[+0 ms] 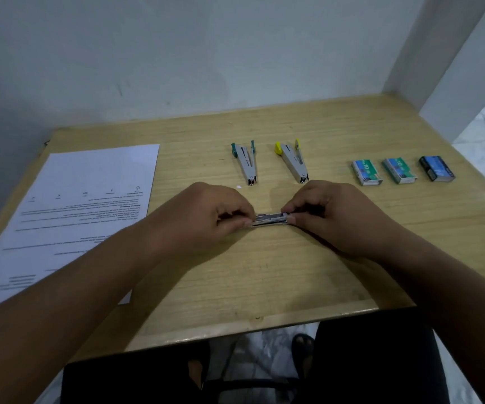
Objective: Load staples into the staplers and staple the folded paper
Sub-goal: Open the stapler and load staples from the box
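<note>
**Both hands pinch a stapler at mid-counter**

Nearest the camera, two bare forearms reach in over the front edge of the wooden counter point(264, 275). Left hand point(206, 211) and right hand point(337, 217) meet at the middle, each with its fingers closed narrowly on one end of a silver stapler point(270, 220) that lies crosswise, low on or just above the wood; which of the two I cannot tell.

Beyond the hands, well apart from them, lie a green-handled stapler point(245, 163) and, to its right, a yellow-handled stapler point(292, 161), both splayed open. Farther right stand three small staple boxes in a row: two green-and-blue ones point(366, 172) point(399, 170) and a darker box point(436, 168).

On the left side of the counter a printed paper sheet point(83, 205) lies flat, partly covered by the left forearm.
</note>
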